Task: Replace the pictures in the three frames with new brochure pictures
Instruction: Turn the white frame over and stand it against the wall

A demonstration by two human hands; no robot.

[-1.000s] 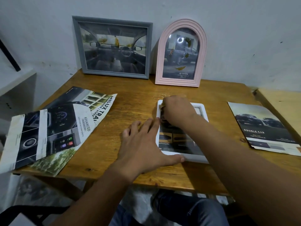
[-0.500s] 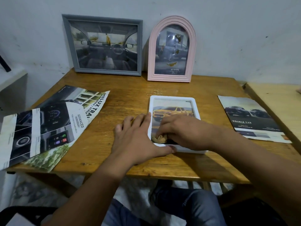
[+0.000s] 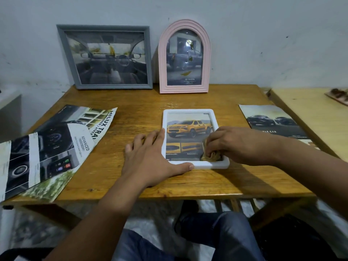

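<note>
A white frame (image 3: 190,111) lies flat on the wooden table (image 3: 143,102), showing a yellow pickup picture. My left hand (image 3: 150,157) lies flat with straight fingers along the frame's left edge, thumb under its near edge. My right hand (image 3: 231,144) grips a small tan cloth (image 3: 211,157) pressed on the frame's near right corner. A grey frame (image 3: 105,57) with a car-interior picture and a pink arched frame (image 3: 184,57) with a dark pickup picture stand against the wall.
Torn brochure pages (image 3: 47,146) hang over the table's left edge. Another brochure sheet (image 3: 271,121) with dark cars lies at the right. A lighter table (image 3: 312,113) adjoins on the right. My knees are under the near edge.
My right hand has swept the cloth from the frame's top down to its near left, then across to the near right corner. The left hand stays put.
</note>
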